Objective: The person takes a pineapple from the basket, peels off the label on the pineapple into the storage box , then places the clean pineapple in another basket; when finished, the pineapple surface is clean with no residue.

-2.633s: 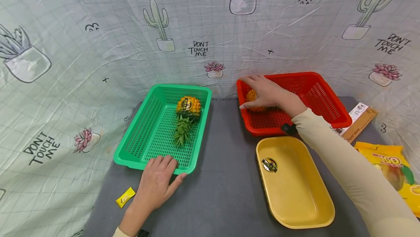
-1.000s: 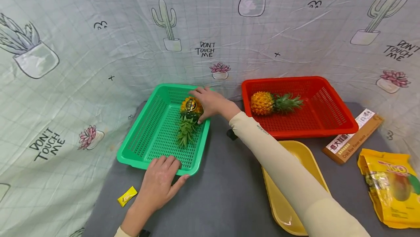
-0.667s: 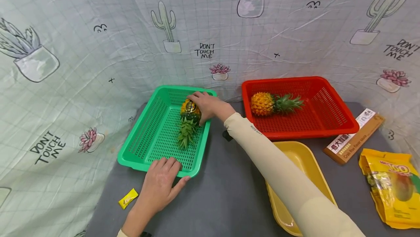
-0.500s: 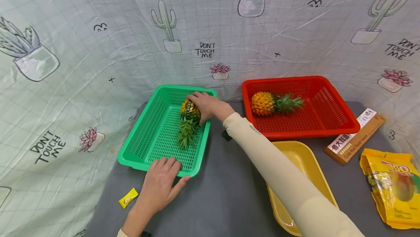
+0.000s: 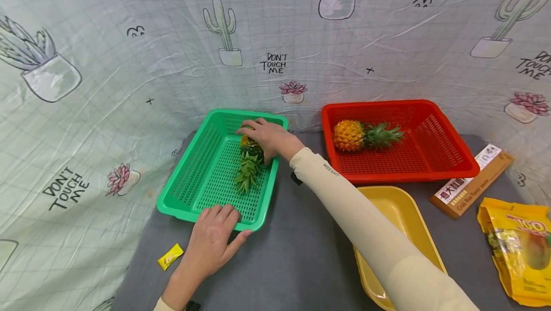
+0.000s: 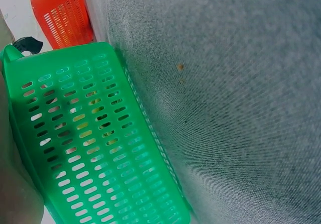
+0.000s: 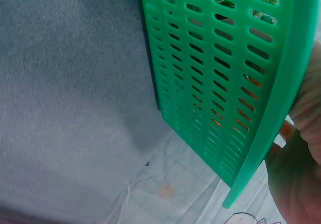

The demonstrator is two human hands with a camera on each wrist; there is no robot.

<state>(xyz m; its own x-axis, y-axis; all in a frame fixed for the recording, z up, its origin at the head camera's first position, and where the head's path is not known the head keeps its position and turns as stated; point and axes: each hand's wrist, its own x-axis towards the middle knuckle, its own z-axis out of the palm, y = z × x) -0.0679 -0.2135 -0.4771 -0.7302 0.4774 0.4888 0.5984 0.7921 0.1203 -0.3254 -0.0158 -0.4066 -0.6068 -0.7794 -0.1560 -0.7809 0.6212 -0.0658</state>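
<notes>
My left hand (image 5: 212, 243) holds the near rim of the green plastic basket (image 5: 189, 167), its fingers over the edge and its thumb outside. Inside that basket a small pineapple (image 5: 248, 166) lies against the right wall, leafy crown toward me. My right hand (image 5: 271, 139) reaches over the right rim and grips the pineapple's body, which it mostly covers. In the right wrist view, the basket's slotted wall hides most of the fruit and the fingertips. Another pineapple (image 5: 349, 135) lies on its side in the red basket (image 5: 400, 175), with no hand on it.
A yellow tray (image 5: 402, 210) sits below the red basket, partly behind the right sleeve. Farther right lie a brown and white box (image 5: 471, 182) and a yellow mango bag (image 5: 518, 253). A small yellow packet (image 5: 170, 256) is left of my left hand. A printed curtain (image 5: 181, 62) hangs behind.
My right hand has gone from the pineapple in the red basket leftward to the one in the green basket. Its fingers now cover more of that fruit. My left hand stays on the rim.
</notes>
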